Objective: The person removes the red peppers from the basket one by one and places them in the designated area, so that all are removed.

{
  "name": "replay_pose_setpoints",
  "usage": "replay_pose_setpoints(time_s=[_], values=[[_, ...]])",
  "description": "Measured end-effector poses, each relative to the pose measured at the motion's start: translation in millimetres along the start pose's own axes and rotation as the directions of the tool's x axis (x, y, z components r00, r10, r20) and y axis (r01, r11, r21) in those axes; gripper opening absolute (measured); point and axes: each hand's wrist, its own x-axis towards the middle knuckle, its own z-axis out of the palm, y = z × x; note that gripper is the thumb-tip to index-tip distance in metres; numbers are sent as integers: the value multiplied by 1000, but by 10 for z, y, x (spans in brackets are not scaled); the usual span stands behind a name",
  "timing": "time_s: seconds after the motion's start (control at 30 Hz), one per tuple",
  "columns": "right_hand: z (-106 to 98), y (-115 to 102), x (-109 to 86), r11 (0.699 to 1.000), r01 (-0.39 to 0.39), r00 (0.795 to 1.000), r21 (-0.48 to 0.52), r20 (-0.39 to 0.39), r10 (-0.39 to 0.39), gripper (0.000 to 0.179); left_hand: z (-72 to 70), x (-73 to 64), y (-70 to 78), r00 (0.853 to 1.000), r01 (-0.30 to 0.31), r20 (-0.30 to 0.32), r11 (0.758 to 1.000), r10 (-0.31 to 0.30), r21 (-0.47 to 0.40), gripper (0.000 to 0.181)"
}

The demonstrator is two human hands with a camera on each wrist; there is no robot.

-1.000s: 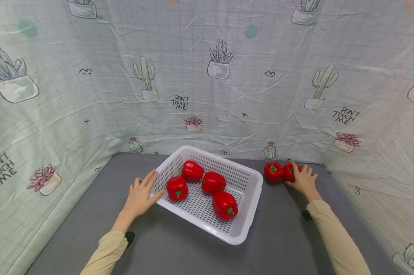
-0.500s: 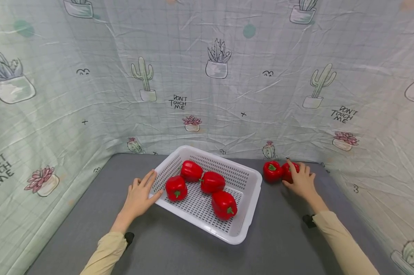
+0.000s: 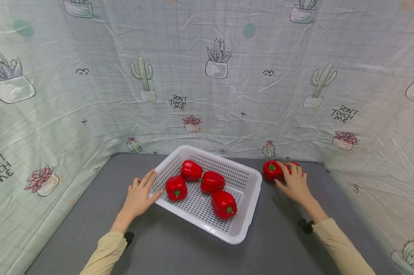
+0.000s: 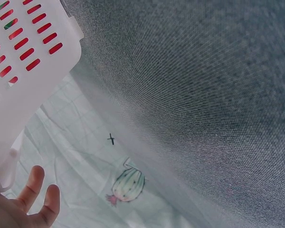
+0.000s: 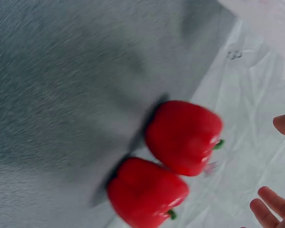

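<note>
My left hand (image 3: 138, 196) rests at the left rim of a white perforated plastic basket (image 3: 207, 226), fingers spread. Seen close in the left wrist view, the basket wall (image 4: 52, 78) stands over two raised fingers (image 4: 34, 183). Several red bell peppers (image 3: 212, 182) lie inside the basket. To its right, two more stand side by side on the table: a left bell pepper (image 3: 271, 170) and a right bell pepper (image 5: 147, 192). Over them hovers my right hand (image 3: 295, 186), fingers spread, partly hiding the right one. A gap separates its fingertips (image 5: 263, 209) from both peppers in the right wrist view.
Dark grey cloth covers the table (image 3: 151, 248). A pale curtain (image 3: 179, 49) printed with potted cacti hangs behind and along both sides. The pair of peppers stands close to the curtain's foot at the back right.
My right hand has moved left, from over the right bell pepper toward the left one. The left hand and the basket stay in place; the head view has shifted slightly.
</note>
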Motion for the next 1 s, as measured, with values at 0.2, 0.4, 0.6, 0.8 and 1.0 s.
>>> replay_pose_setpoints(time_s=[0.2, 0.4, 0.6, 0.8, 1.0], values=[[-119, -188, 28, 998, 67, 997, 13, -38, -66, 61, -3, -11, 5, 1000, 2, 0, 1000, -2, 6, 70], [-220, -370, 96, 985, 169, 982, 43, -89, -165, 62, -10, -4, 2, 1000, -1, 7, 1000, 1, 12, 70], [-333, -571, 189, 973, 227, 970, 37, -101, -223, 61, -7, 6, -7, 1000, -8, 12, 1000, 8, 7, 71], [-444, -799, 348, 962, 270, 960, 49, -93, -265, 60, -12, 14, -13, 1000, -11, 7, 1000, 11, 10, 70], [-505, -1049, 495, 952, 303, 953, 50, -36, -301, 60, -3, 12, -10, 1000, -5, 11, 1000, 5, 14, 70]])
